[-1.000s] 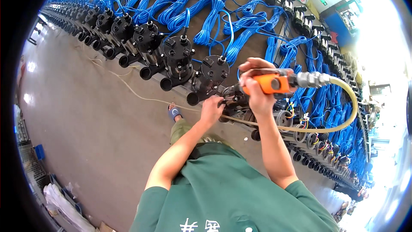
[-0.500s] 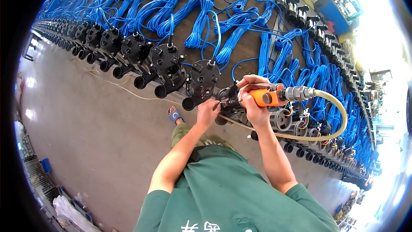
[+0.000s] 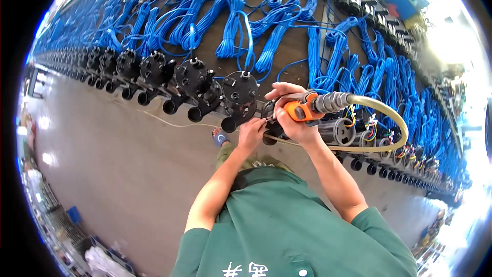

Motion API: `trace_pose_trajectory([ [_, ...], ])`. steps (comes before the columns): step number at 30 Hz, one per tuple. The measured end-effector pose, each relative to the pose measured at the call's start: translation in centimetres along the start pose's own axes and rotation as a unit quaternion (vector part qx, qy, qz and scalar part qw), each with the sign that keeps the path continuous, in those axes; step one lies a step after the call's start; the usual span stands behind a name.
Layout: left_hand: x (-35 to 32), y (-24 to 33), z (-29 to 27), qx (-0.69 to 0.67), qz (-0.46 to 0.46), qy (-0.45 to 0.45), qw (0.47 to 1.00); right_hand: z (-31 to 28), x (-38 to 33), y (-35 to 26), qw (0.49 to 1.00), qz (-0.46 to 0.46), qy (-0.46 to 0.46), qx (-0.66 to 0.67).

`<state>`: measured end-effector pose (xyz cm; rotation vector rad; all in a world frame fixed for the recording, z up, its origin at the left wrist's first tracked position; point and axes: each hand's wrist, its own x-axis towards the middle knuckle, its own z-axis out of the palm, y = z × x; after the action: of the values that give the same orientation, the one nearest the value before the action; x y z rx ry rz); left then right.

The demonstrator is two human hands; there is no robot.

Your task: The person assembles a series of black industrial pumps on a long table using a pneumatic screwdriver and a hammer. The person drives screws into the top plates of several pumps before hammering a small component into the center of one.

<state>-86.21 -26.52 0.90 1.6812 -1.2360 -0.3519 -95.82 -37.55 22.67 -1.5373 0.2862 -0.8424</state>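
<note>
Orange driver (image 3: 300, 111) sits gripped in the right hand (image 3: 289, 118), whose fingers wrap round its body, just right of the nearest black valve (image 3: 239, 95) at the bench edge. The tool's nose points left toward that valve, and a metal coupling at its rear joins a pale hose (image 3: 392, 118) that loops right and back under the wrist. The left hand (image 3: 251, 133) rests just below and left of the driver, fingers curled against a small black part under the tool's nose; whether it pinches anything cannot be told. Both forearms rise from a green shirt (image 3: 287, 225) below the driver. A foot in a blue sandal (image 3: 220, 137) shows on the grey floor (image 3: 118, 174) just left of the left hand.

Left of the driver, more black valves (image 3: 154, 72) stand in a row along the bench edge, receding to the far left. Right of the driver, further units with coloured wires (image 3: 359, 125) continue the row. Beyond the driver, bundles of blue cable (image 3: 241, 25) lie across the brown bench (image 3: 292, 51), one per valve, running to the far end.
</note>
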Motion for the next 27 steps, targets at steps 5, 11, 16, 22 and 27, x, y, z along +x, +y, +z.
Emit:
trace_pose_trajectory([
  [5, 2.3, 5.1, -4.9, 0.023, -0.032, -0.012, 0.999, -2.4, 0.0, -6.6, 0.993, -0.085, 0.078, 0.022],
  [11, 20.0, 19.0, -16.4, 0.129, 0.179, -0.105, 0.970, -6.7, -3.3, -12.0, 0.931, -0.193, 0.309, 0.001],
  [16, 31.2, 16.3, -5.0, 0.327, 0.274, -0.605, 0.672, -7.4, -5.2, -9.6, 0.884, -0.143, 0.444, -0.028],
  [22, 27.4, 6.5, 8.4, -0.058, 0.376, -0.750, 0.542, -6.2, -4.8, -9.0, 0.830, -0.051, 0.547, -0.099],
  [27, 26.8, 4.8, 10.7, -0.096, 0.411, -0.770, 0.478, -5.0, -2.8, -8.7, 0.814, -0.003, 0.571, -0.105],
])
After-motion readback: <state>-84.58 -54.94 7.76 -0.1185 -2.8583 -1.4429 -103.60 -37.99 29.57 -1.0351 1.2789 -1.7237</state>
